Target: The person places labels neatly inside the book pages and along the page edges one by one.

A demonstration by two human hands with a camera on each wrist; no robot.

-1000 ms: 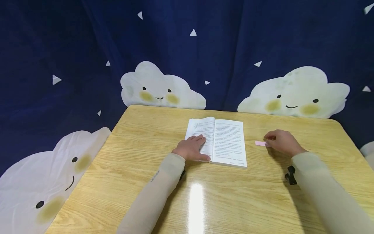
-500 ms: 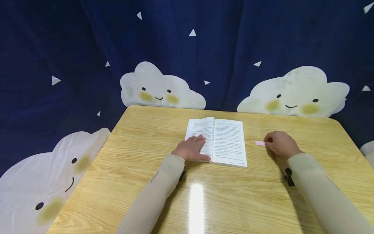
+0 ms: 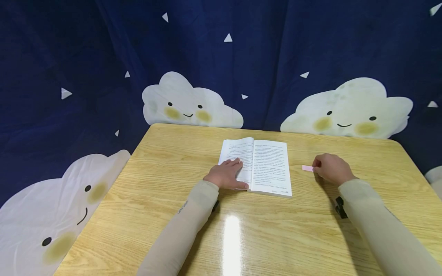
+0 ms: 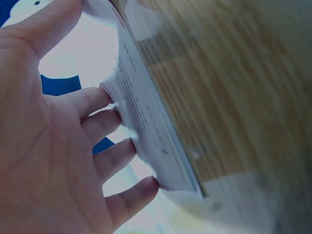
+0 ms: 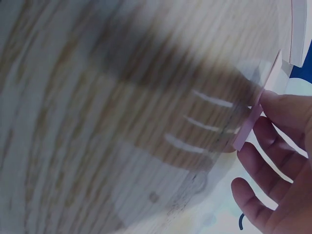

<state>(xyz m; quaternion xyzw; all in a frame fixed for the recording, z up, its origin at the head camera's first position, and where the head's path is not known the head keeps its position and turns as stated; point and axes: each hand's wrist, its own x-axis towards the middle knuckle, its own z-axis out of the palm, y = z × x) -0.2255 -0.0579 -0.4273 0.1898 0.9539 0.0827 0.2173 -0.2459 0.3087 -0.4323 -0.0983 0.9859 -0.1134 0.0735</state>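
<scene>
An open book lies on the wooden table with printed text on both pages. Spread over the lower part of its left page is my left hand, its thumb near the centre fold. In the left wrist view, the fingertips touch the page. To the right of the book, my right hand pinches one end of a small pink paper strip. The right wrist view shows the pink strip on the tabletop, with thumb and fingertips at it.
The wooden table extends around the book, with a bright light reflection in front. Behind it hangs a dark blue curtain with white clouds and small triangles.
My right hand has settled slightly and its fingers have come together on the pink strip, which has barely shifted. My left hand and the book stay put.
</scene>
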